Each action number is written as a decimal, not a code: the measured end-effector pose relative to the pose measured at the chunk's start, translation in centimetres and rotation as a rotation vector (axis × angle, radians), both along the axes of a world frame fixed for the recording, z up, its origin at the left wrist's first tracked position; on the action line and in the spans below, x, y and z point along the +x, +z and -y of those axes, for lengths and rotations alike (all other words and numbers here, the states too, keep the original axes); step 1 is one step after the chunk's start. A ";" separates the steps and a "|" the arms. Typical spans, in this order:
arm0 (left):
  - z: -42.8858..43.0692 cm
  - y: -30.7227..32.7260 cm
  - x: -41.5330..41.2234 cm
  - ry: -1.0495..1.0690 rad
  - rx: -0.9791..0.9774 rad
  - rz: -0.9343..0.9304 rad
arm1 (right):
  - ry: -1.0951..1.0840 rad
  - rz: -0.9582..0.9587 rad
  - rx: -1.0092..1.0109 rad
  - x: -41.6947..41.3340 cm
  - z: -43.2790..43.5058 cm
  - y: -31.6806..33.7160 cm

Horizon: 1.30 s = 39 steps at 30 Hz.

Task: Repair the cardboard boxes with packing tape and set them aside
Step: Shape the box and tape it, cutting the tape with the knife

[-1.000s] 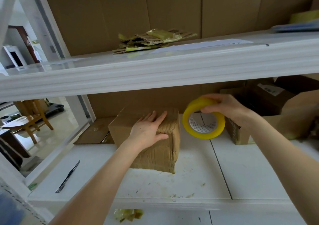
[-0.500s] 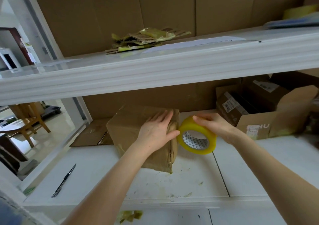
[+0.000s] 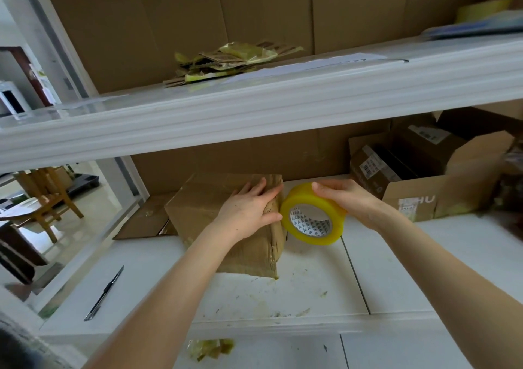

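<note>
A worn brown cardboard box (image 3: 203, 207) sits on the white lower shelf (image 3: 311, 289), its right edge crumpled. My left hand (image 3: 249, 210) lies flat on the box's top right corner, fingers straight, thumb down its front face. My right hand (image 3: 343, 198) grips the top of a yellow roll of packing tape (image 3: 312, 214). The roll stands on edge right beside the box's right side, touching or nearly touching it.
A black pen-like cutter (image 3: 104, 293) lies at the shelf's front left. Flattened cardboard (image 3: 144, 218) lies behind the box. An open box (image 3: 430, 176) holding smaller boxes stands at the right. The upper shelf (image 3: 254, 113) overhangs, with scraps (image 3: 226, 60) on it.
My right hand has brought the tape roll down and left until it sits against the box's right side. My left hand has slid toward the box's right corner.
</note>
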<state>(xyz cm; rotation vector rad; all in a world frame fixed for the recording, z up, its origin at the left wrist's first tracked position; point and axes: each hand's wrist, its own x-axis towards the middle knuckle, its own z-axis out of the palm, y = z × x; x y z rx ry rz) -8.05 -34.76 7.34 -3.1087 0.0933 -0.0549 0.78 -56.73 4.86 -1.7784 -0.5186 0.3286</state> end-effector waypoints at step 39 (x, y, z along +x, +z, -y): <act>-22.2 -13.9 -11.1 0.911 -0.158 0.206 | -0.416 0.163 -0.441 0.5 -6.0 -4.3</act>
